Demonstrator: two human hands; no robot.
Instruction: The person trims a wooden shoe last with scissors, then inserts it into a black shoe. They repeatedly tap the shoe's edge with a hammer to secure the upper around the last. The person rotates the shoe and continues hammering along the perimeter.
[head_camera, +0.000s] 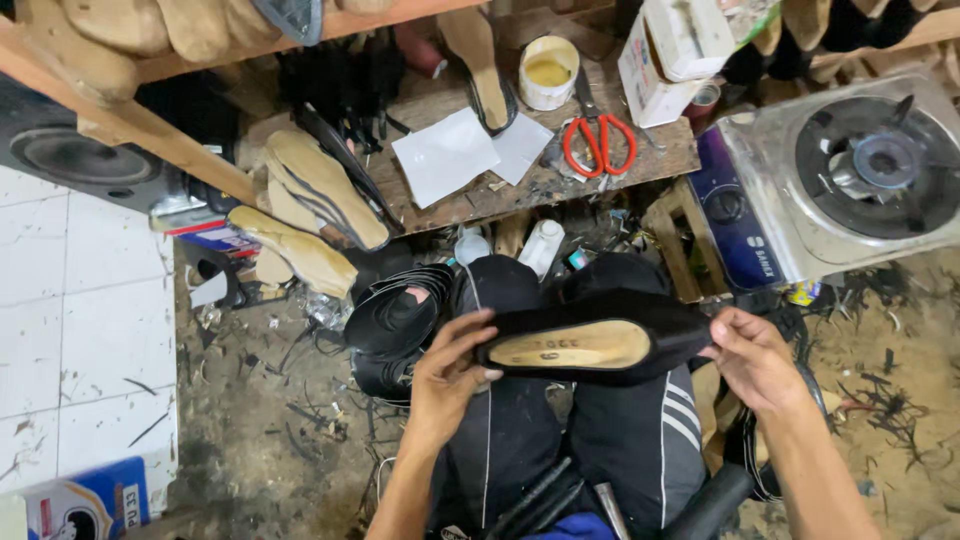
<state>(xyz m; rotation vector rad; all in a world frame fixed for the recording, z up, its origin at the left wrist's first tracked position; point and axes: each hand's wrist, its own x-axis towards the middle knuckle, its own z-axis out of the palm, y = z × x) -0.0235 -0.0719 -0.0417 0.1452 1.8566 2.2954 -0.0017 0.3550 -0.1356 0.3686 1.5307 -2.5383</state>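
**Both hands pinch a black shoe, sole side up, over the lap**

Pinching from either end, the two hands hold one black shoe upper on its wooden last (590, 345) across the knees. Left hand (450, 372) has its grip pressed onto the heel end, thumb on top and fingers curled beneath. Right hand (752, 358) pinches the toe end the same way. Held like this, the pale bottom of the last faces up to the eye, likely so the black edge folded around it can be checked.

Just beyond the knees lie coiled black strips (400, 315) on the dirt floor (270, 440), within reach. Farther off, a low wooden desk (660, 155) carries red-handled scissors (600, 140), a white pot of yellowish paste (548, 70) and white paper sheets (445, 155). Tan insoles (320, 190) lean at its left end. A single-burner gas stove (860, 170) sits at right.
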